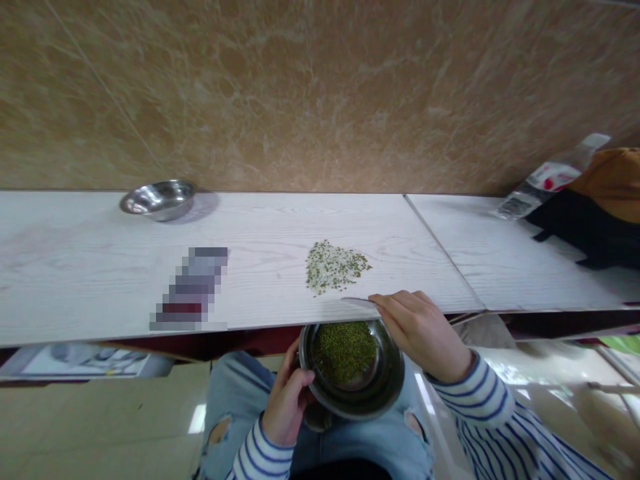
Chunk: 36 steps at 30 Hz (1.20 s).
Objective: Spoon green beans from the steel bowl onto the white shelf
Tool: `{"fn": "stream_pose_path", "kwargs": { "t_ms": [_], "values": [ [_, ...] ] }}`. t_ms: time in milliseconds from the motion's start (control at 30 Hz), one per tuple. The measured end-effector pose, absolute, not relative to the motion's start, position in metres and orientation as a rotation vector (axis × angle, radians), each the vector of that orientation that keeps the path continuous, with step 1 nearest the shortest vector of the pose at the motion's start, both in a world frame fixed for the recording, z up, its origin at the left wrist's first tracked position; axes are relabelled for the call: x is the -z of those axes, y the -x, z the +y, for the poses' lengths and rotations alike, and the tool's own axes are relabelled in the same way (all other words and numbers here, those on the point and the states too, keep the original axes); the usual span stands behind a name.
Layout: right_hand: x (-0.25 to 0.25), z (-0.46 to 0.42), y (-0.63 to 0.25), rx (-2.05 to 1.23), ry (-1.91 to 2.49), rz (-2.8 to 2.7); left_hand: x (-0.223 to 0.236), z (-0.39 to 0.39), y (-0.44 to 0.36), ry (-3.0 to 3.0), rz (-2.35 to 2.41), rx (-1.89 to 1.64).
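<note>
My left hand point(291, 393) grips the rim of a steel bowl point(393, 393), thumb over the edge, holding it over my lap just below the table's front edge. Green mung beans point(346, 352) cover much of the bowl's bottom. Above the table edge, my right hand point(411, 327) pinches a thin, flat, pale strip point(357, 302) with a pointed end; its exact kind cannot be made out. Just beyond that tip lies a loose pile of mixed white grains and mung beans point(333, 267) on the white tabletop, apart from the strip.
A second steel bowl point(159, 201) stands at the back left by the wall. A pixelated flat object point(193, 290) lies on the left. At the right are a plastic bottle point(545, 180) and a dark and brown bag point(600, 207). A seam point(443, 250) crosses the tabletop.
</note>
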State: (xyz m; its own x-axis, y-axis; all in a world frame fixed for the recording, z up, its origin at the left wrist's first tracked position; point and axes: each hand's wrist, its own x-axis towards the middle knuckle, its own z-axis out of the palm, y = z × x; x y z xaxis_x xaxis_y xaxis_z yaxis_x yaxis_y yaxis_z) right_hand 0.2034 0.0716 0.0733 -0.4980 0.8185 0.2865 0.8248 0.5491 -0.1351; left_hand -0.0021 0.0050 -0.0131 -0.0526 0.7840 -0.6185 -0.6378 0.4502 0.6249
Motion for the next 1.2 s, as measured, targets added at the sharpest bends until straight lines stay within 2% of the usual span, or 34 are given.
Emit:
{"fn": "stream_pose_path", "kwargs": {
  "t_ms": [600, 900, 1200],
  "values": [
    [-0.063, 0.094, -0.145, 0.158, 1.360, -2.483, 0.018, -0.001, 0.029, -0.109, 1.137, -1.292],
    [-0.063, 0.117, -0.146, 0.200, 1.511, -2.431, 0.019, 0.009, 0.031, -0.118, 1.146, -1.292],
    [-0.067, 0.127, -0.154, 0.203, 1.434, -2.433, 0.020, 0.017, 0.027, -0.126, 1.142, -1.247]
  ]
}}
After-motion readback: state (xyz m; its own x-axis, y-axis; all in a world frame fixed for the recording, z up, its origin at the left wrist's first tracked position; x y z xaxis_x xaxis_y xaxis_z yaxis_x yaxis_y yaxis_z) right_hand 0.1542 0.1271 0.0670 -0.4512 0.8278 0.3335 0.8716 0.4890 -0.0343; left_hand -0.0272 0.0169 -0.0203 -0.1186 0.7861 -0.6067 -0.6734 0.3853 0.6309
